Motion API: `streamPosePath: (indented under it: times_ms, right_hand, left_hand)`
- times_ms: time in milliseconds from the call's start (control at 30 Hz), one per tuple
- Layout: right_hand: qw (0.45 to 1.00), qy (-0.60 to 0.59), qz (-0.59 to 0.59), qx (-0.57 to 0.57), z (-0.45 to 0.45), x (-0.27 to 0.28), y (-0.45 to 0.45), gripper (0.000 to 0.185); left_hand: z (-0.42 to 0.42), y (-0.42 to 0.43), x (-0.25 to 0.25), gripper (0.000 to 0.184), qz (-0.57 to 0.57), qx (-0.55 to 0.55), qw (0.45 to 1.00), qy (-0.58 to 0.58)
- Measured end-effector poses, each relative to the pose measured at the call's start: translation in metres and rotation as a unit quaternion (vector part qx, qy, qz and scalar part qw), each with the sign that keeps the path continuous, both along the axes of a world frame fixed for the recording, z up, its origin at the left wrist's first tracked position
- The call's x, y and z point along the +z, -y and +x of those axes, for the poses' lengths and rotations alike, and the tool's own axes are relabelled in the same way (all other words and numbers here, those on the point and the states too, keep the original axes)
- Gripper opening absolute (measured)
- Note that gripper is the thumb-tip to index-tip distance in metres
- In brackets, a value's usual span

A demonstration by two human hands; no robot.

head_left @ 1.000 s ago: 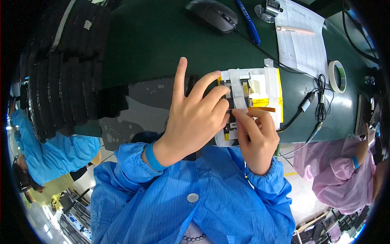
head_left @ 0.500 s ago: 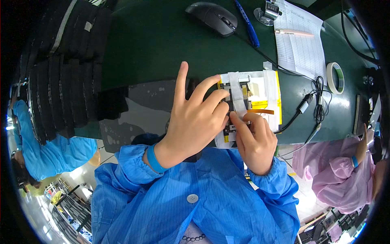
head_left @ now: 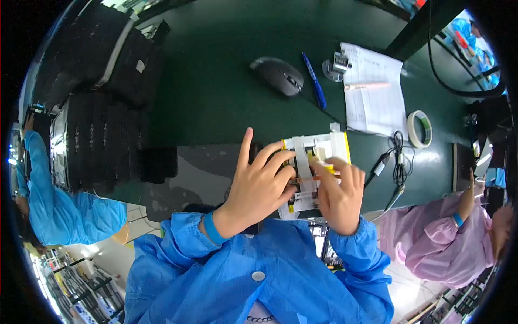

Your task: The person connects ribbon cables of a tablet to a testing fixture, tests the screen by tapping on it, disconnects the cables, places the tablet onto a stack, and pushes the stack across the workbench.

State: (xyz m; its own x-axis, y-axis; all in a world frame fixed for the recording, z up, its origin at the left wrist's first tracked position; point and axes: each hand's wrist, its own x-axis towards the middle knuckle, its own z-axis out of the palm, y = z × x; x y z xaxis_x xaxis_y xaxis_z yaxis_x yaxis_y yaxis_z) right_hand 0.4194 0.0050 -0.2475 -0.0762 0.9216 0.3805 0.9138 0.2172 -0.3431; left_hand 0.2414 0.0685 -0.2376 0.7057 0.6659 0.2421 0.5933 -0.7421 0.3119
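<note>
A white assembly with yellow edges [head_left: 340, 148] lies at the table's front, crossed by whitish tape strips [head_left: 301, 156] and carrying dark circuit parts. My left hand [head_left: 259, 181] is open, its index finger stretched out and other fingertips at the assembly's left edge. Over the right part hovers or rests my right hand [head_left: 342, 191], its fingers bent and smeared by motion; whether anything is pinched cannot be made out. Beside its fingertips runs an orange ribbon cable [head_left: 308, 179], partly hidden. Under and left of my left hand is a dark grey sheet [head_left: 202, 167].
Stacked black trays [head_left: 102, 140] stand at left. Behind the assembly are a mouse [head_left: 278, 76], a blue pen [head_left: 314, 81], a tally counter [head_left: 339, 63] and a paper sheet [head_left: 375, 108]. A tape roll [head_left: 420, 129] and coiled cable [head_left: 399, 162] lie right. Co-workers sit on both sides.
The camera view has tilted, so the table appears lower. My right hand has moved up off the lower part of the assembly, uncovering a white label. My left hand stays at the left edge.
</note>
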Motion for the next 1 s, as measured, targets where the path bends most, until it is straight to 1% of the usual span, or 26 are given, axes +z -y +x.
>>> streamPosePath:
  times_ms: [67,100,167,233,267,333,467,500,533,567,733,833,867,933,1000]
  right_hand:
    - [0.998,0.019,0.010,-0.061,0.001,-0.002,-0.017,0.040]
    - [0.998,0.030,0.015,-0.054,0.002,-0.005,-0.021,0.041]
    - [0.997,0.043,0.034,-0.046,0.005,-0.010,-0.027,0.042]
    - [1.000,0.019,0.002,-0.019,0.007,-0.012,-0.024,0.041]
    - [0.999,0.021,0.019,-0.017,0.007,-0.012,-0.023,0.041]
    - [0.999,0.043,-0.008,-0.007,0.008,-0.011,-0.023,0.038]
    - [0.996,0.088,0.008,-0.020,0.000,-0.011,-0.023,0.035]
    - [0.994,0.109,0.027,-0.017,0.002,-0.015,-0.023,0.037]
    - [0.990,0.130,0.043,-0.015,0.002,-0.018,-0.025,0.040]
    - [0.995,0.094,0.024,-0.027,-0.004,-0.011,-0.024,0.037]
    - [0.996,0.090,0.016,-0.005,-0.005,-0.010,-0.024,0.036]
    - [0.997,0.072,0.011,-0.017,-0.003,-0.018,-0.023,0.040]
    - [0.997,0.075,0.008,-0.008,-0.003,-0.018,-0.021,0.040]
    - [0.998,0.055,-0.008,-0.021,-0.007,-0.016,-0.021,0.043]
    - [0.998,0.058,-0.023,-0.023,-0.010,-0.016,-0.021,0.044]
  left_hand:
    - [-0.002,0.002,0.008,0.041,-0.038,0.017,0.998,0.053]
    - [-0.006,0.003,0.013,0.041,-0.026,0.020,0.998,0.058]
    - [-0.019,0.005,0.025,0.055,-0.026,0.042,0.995,0.090]
    - [-0.039,0.012,0.037,0.053,0.001,0.078,0.992,0.100]
    - [-0.051,0.015,0.040,0.053,0.015,0.099,0.990,0.102]
    - [-0.079,0.021,0.039,0.051,0.039,0.140,0.985,0.097]
    - [-0.130,0.037,0.033,0.049,0.054,0.218,0.969,0.105]
    - [-0.140,0.040,0.029,0.049,0.048,0.234,0.965,0.112]
    - [-0.147,0.043,0.026,0.049,0.041,0.244,0.961,0.121]
    - [-0.152,0.044,0.024,0.049,0.042,0.249,0.959,0.126]
    - [-0.165,0.049,0.020,0.049,0.044,0.282,0.945,0.161]
    - [-0.174,0.048,0.019,0.048,0.083,0.315,0.927,0.186]
    - [-0.178,0.050,0.016,0.048,0.080,0.324,0.924,0.187]
    - [-0.185,0.049,0.008,0.046,0.074,0.328,0.915,0.225]
    - [-0.192,0.051,0.004,0.044,0.081,0.331,0.917,0.207]
